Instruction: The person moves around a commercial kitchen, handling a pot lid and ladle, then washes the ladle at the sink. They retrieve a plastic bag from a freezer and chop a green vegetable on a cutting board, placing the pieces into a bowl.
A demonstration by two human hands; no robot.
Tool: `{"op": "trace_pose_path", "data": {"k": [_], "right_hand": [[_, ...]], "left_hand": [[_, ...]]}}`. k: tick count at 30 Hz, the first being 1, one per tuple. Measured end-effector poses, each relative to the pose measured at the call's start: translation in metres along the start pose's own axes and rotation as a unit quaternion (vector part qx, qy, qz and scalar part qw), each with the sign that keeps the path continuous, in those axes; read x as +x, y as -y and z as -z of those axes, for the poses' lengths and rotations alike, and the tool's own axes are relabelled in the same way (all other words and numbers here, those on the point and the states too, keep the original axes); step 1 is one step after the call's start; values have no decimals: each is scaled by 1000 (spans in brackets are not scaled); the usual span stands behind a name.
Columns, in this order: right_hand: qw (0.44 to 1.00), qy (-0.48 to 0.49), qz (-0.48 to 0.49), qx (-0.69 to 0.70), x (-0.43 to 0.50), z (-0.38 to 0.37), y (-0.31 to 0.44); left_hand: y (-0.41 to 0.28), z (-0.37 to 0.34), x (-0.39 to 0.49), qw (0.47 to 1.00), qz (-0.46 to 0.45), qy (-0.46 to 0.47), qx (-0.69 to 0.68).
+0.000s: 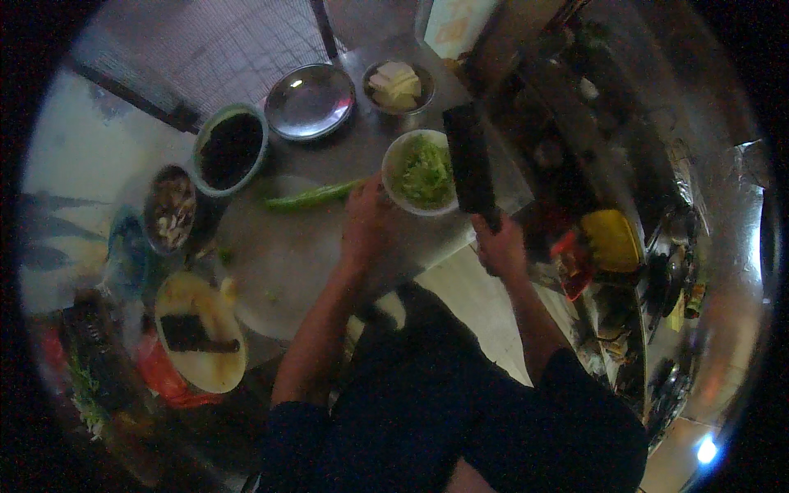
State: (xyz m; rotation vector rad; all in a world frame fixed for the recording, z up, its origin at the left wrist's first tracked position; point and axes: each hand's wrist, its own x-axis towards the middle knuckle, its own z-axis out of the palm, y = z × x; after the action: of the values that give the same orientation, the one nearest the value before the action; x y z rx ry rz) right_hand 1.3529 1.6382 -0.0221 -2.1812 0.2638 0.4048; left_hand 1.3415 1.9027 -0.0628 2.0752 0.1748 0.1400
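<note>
My right hand (502, 243) grips the handle of a cleaver (470, 160). Its broad dark blade points away from me, over the right rim of a white bowl (389, 185). Shredded green vegetable (424, 172) fills the bowl. My left hand (370, 215) is at the bowl's left side, over the right end of a long green vegetable stalk (308, 196). Its fingertips are blurred, so whether they hold the stalk or the bowl rim is unclear. The stalk lies across the far part of a pale round cutting board (277, 265), which carries a few green scraps.
Behind stand a steel bowl of pale slices (394, 86), a shiny metal dish (310, 101) and a pale-rimmed basin with dark contents (262, 145). At left, a second cleaver (185, 333) lies on a yellowish board (225, 376). A yellow container (610, 240) is at right.
</note>
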Motion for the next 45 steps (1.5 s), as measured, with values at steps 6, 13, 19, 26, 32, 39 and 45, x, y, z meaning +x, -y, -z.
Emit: {"op": "trace_pose_path", "data": {"k": [6, 13, 19, 26, 32, 39, 45], "right_hand": [[996, -54, 17, -63, 14, 9, -10], [940, 273, -100, 178, -14, -14, 5], [900, 419, -78, 96, -41, -138, -32], [837, 531, -90, 99, -79, -209, -12], [869, 494, -19, 32, -101, -206, -13], [947, 310, -32, 83, -101, -89, -29], [946, 69, -101, 300, -90, -20, -22]], "left_hand": [[47, 83, -74, 987, 124, -101, -1], [127, 177, -223, 907, 303, -290, 47], [136, 171, -254, 908, 272, -288, 135], [128, 161, -204, 928, 261, -206, 169], [115, 135, -184, 953, 135, -161, 221], [21, 78, -92, 992, -56, -96, 62], [-20, 17, -13, 988, -144, -58, 11]]}}
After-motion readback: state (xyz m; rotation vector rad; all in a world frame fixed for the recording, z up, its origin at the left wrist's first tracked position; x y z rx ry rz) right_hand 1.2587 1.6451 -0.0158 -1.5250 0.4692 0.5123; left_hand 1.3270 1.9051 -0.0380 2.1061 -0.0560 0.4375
